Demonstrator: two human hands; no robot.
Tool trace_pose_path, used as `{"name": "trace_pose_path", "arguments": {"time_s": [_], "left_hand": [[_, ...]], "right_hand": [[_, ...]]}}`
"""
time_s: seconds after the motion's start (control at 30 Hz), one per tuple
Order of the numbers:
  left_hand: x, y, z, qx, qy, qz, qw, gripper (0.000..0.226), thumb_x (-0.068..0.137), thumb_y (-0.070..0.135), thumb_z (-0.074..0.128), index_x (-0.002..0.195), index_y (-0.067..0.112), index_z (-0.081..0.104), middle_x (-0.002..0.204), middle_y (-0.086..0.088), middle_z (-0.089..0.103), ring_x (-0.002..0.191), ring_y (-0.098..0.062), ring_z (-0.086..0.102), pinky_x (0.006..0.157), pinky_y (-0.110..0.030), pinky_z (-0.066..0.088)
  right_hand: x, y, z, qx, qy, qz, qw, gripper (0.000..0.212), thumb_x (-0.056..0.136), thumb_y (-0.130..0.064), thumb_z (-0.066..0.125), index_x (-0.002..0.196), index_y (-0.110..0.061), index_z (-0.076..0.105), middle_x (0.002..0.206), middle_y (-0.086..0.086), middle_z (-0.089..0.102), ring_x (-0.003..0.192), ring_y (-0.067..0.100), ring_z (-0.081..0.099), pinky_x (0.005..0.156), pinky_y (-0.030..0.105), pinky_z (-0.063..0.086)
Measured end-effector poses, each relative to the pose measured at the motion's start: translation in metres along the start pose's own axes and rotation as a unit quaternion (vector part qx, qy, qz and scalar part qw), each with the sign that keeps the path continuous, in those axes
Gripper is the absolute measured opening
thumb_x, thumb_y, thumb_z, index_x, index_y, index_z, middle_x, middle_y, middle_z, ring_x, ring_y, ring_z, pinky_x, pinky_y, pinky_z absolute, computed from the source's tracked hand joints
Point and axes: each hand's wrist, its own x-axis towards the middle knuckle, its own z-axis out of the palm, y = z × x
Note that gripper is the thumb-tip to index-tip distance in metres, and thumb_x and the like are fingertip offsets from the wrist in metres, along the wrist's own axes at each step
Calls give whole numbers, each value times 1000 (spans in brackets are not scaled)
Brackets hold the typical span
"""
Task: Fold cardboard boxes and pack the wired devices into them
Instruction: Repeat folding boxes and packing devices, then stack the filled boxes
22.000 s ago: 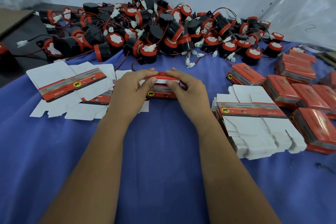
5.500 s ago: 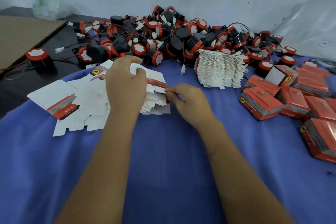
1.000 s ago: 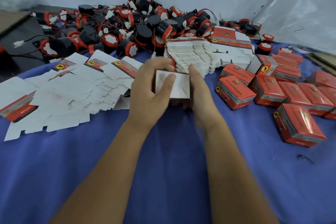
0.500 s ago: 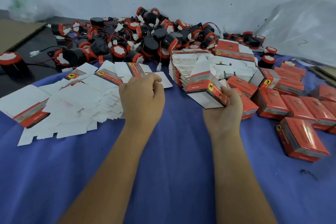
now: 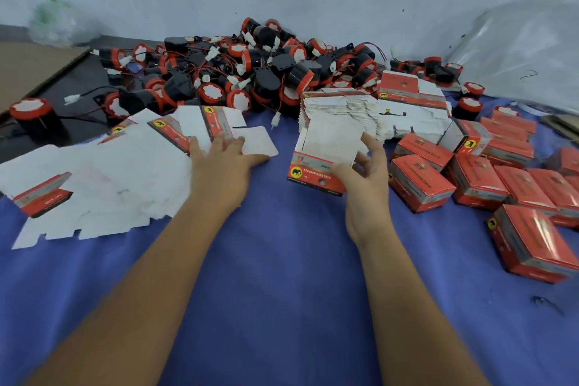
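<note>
My right hand (image 5: 363, 172) grips a red and white folded box (image 5: 322, 160) by its right side, open top flap standing up, just above the blue cloth. My left hand (image 5: 222, 160) lies flat with straight fingers on a flat white box blank (image 5: 250, 142) at the right end of a spread of flat blanks (image 5: 103, 172). A big heap of black and red wired devices (image 5: 250, 72) lies at the back of the table.
A stack of flat blanks (image 5: 341, 110) stands behind the held box. Several closed red boxes (image 5: 476, 178) lie at the right. One device (image 5: 31, 116) stands alone at far left. Blue cloth (image 5: 282, 276) covers the near table. A wall rises behind.
My left hand has opened and reached forward onto a flat blank. My right hand has turned the folded box upright and brought it a little toward the centre.
</note>
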Motion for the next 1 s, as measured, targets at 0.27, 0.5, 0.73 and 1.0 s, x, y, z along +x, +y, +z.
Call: {"name": "trace_pose_path", "arguments": {"time_s": [0.27,0.5,0.73,1.0], "left_hand": [[6,-58,-19,10,-44,-242,969,35,91,36,45,120,31,63,145,-13,42,141,-35,23,110,-68,8],[42,-27,-17,-173,105,-103,974,38,85,11,56,122,3,57,131,-23,48,129,-38,35,104,-48,30],[85,-9,5,-255,-28,-140,956,82,95,9,55,158,14,3,160,-22,16,138,-46,25,105,-52,32],[77,-3,8,-313,10,-175,933,34,89,48,60,90,14,58,75,-5,58,74,-30,59,55,-30,37]], "right_hand": [[7,-6,27,-65,-19,-30,997,69,78,-6,66,135,-37,42,121,-6,58,101,2,63,78,24,57],[18,9,45,-197,-60,-70,976,73,70,-23,71,136,-30,40,129,-8,42,119,10,48,92,21,48],[17,21,29,-175,-68,-83,979,62,73,-5,63,126,-33,49,127,-7,55,119,9,52,94,28,51],[11,13,23,-143,-35,-92,985,54,72,-7,53,119,-33,59,114,-14,62,107,-1,56,87,19,50]]}}
